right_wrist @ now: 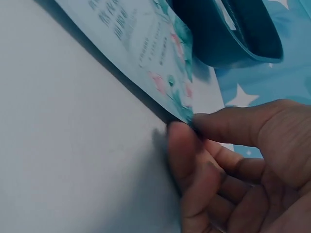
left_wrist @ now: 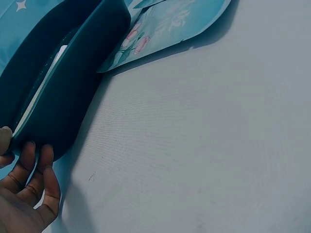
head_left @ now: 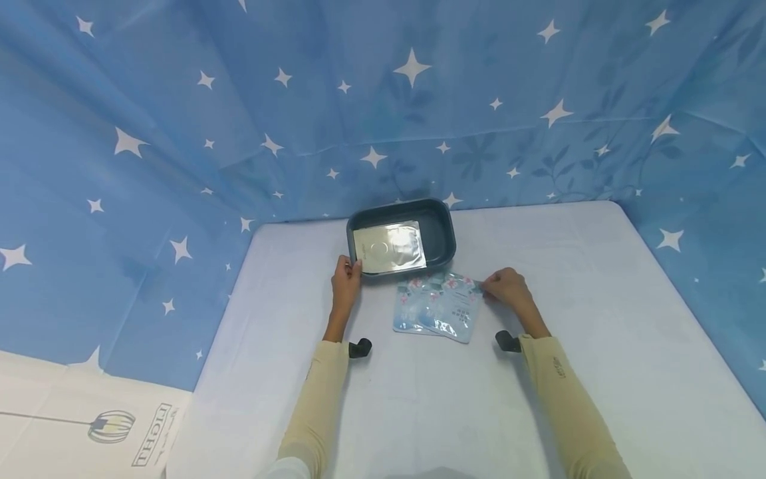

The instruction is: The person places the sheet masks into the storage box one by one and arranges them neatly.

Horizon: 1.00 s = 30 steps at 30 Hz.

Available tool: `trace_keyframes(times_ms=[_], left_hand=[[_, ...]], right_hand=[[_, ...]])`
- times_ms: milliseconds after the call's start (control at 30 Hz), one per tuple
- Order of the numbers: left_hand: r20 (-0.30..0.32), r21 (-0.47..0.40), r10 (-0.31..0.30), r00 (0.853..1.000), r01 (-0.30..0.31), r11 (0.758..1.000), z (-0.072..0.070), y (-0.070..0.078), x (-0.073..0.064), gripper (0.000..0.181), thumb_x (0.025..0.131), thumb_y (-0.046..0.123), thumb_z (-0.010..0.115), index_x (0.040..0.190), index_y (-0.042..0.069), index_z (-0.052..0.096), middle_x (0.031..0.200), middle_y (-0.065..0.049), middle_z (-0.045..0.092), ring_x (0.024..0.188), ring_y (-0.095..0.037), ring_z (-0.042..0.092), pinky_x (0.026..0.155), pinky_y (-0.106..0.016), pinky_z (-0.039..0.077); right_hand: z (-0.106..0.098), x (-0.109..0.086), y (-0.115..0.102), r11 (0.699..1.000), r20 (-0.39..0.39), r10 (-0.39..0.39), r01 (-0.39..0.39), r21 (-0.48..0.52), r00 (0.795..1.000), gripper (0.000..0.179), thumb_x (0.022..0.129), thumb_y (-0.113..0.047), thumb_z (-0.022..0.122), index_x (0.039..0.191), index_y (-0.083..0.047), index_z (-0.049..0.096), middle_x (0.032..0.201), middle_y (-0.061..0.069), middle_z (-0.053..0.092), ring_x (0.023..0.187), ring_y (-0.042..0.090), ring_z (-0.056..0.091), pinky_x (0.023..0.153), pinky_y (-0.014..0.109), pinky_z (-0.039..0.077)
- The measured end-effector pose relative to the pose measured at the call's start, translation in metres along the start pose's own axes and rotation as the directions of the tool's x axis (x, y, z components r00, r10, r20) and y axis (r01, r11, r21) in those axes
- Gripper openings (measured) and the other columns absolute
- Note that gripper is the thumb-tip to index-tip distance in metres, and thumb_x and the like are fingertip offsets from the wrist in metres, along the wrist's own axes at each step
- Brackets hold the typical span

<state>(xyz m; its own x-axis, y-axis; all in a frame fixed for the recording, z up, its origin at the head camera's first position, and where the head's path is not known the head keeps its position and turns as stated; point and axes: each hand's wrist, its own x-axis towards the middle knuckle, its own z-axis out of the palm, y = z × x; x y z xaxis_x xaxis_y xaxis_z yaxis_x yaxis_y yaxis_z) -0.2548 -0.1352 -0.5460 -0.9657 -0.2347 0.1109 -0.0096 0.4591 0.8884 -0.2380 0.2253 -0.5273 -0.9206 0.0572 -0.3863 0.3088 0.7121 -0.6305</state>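
Note:
At the near left corner of a dark teal plastic basin [head_left: 441, 259], my left hand [head_left: 346, 285] grips the wall; in the left wrist view the thumb is at the rim and the fingers [left_wrist: 47, 158] press the outside. Inside the basin lies a silver foil packet [head_left: 391, 247], tilted against the near side. Two light blue floral sheet mask packets overlap on the table just in front. My right hand [head_left: 509, 287] pinches the top right corner of the upper mask packet [head_left: 451, 307], whose edge is raised in the right wrist view. The other packet [head_left: 407, 313] is partly covered.
A white cloth covers the table [head_left: 419, 399]. Blue star-printed curtain [head_left: 413, 120] hangs behind the table and along its sides, close to the basin's far side. Dark wrist mounts [head_left: 361, 348] stick out from both sleeves.

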Motion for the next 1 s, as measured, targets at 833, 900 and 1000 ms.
trace_keyframes(times_ms=[833,900,1000], left_hand=[[0.004,0.006,-0.008,1.0,0.008,1.0,-0.002,0.0,0.002,0.02,0.101,0.025,0.053,0.098,0.008,0.044,0.073,-0.003,0.052,0.064,-0.013,0.046,0.058,-0.024,0.038],[0.008,0.014,-0.01,1.0,0.01,1.0,-0.001,-0.001,0.002,0.02,0.101,0.026,0.053,0.098,0.009,0.044,0.073,-0.003,0.052,0.064,-0.013,0.046,0.059,-0.023,0.038],[0.004,0.017,-0.01,1.0,0.01,1.0,0.0,-0.001,0.002,0.02,0.101,0.026,0.053,0.098,0.009,0.044,0.073,-0.003,0.052,0.064,-0.014,0.046,0.058,-0.024,0.037]], right_hand=[[0.004,0.012,-0.012,0.971,0.021,-0.238,0.238,-0.012,0.971,0.031,0.093,-0.025,0.064,0.109,0.002,0.063,0.107,0.021,0.067,0.1,0.033,0.064,0.085,0.042,0.052],[0.007,0.013,-0.014,0.972,0.03,-0.231,0.232,-0.032,0.973,0.037,0.091,-0.03,0.068,0.11,0.001,0.062,0.106,0.02,0.067,0.097,0.032,0.063,0.084,0.042,0.051],[0.01,0.013,-0.019,0.973,0.036,-0.222,0.224,-0.054,0.974,0.05,0.086,-0.037,0.073,0.115,0.001,0.059,0.103,0.018,0.065,0.09,0.029,0.061,0.079,0.038,0.05]])
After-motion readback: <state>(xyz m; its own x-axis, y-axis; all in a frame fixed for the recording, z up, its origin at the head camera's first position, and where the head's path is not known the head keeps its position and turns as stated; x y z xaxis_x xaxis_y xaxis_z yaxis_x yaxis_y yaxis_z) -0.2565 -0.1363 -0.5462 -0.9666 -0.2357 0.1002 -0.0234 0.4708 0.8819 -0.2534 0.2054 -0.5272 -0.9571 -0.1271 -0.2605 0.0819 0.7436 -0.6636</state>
